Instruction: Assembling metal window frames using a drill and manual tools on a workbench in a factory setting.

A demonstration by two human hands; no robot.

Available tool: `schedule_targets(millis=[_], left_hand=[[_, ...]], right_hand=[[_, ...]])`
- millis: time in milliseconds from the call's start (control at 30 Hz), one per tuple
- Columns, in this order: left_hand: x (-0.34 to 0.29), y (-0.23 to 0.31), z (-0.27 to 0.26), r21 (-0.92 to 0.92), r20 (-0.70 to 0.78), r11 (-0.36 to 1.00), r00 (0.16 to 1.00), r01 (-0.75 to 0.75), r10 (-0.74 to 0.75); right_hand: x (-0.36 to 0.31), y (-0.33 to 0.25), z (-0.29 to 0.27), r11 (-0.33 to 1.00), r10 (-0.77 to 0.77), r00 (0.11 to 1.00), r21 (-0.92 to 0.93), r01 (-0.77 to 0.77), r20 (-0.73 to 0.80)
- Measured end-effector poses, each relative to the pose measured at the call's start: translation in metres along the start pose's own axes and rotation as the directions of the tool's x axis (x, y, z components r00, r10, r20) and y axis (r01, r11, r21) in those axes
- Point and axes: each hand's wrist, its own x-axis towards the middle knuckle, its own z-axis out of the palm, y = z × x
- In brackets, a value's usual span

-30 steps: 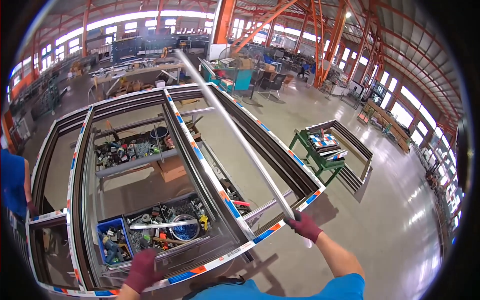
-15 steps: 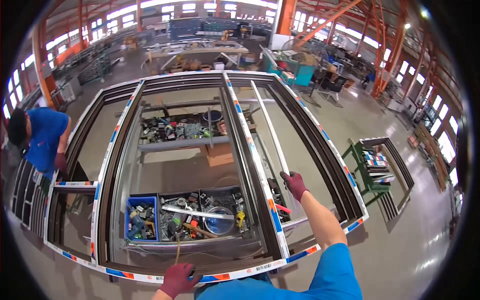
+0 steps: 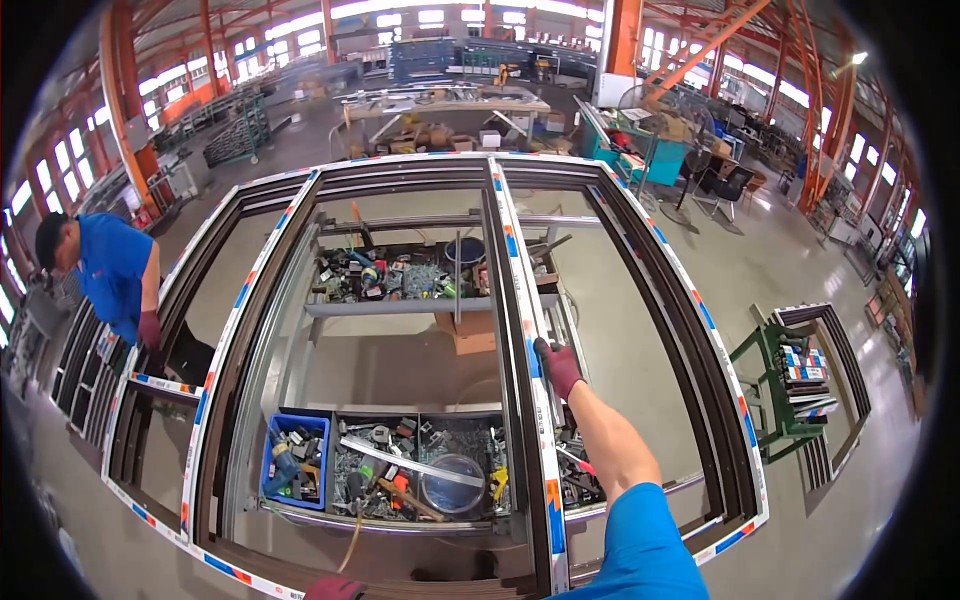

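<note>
A large dark-brown window frame (image 3: pixel 700 310), its edges covered in white, blue and orange tape, lies flat in front of me. My right hand (image 3: pixel 562 368), in a maroon glove with dark fingertips, is closed at the edge of the right-hand dividing bar (image 3: pixel 538 400). My left hand (image 3: pixel 335 588), also gloved, is by the frame's near edge, mostly cut off by the picture's lower rim; its fingers are hidden. Through the middle opening show a blue bin (image 3: pixel 297 460) with a power drill, and trays (image 3: pixel 415 408) of loose hardware.
At the left a person in blue (image 3: pixel 118 275) bends over the frame with a gloved hand on it. A green stand (image 3: pixel 765 385) holding taped pieces is on the right. Further back are a worktable (image 3: pixel 440 100), a teal cabinet (image 3: pixel 655 160) and orange columns (image 3: pixel 128 130).
My right hand has moved from a long pale strip in the right opening to the dividing bar; that strip no longer shows apart. My view has shifted, and my left hand sits lower in it.
</note>
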Motion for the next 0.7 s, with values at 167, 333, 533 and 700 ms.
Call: schedule_targets(millis=[167, 333, 533, 700], left_hand=[[0.004, 0.007, -0.002, -0.038, -0.023, 0.998, 0.998, 0.054, -0.055], [0.013, 0.011, -0.011, -0.043, -0.013, 0.999, 0.999, 0.032, -0.032], [0.011, 0.007, -0.008, -0.074, 0.041, 0.996, 0.999, 0.039, -0.036], [0.0, 0.009, -0.006, -0.029, 0.052, 0.994, 0.993, 0.105, -0.104]], right_hand=[[0.0, -0.032, 0.006, 0.997, -0.036, 0.998, -0.071, 0.039, 0.043], [0.012, -0.037, 0.003, 0.988, -0.084, 0.995, -0.128, 0.09, 0.044], [0.047, -0.024, -0.006, 0.913, -0.091, 0.993, -0.391, 0.115, 0.08], [0.037, -0.069, -0.002, 0.884, 0.023, 0.979, -0.461, 0.075, 0.204]])
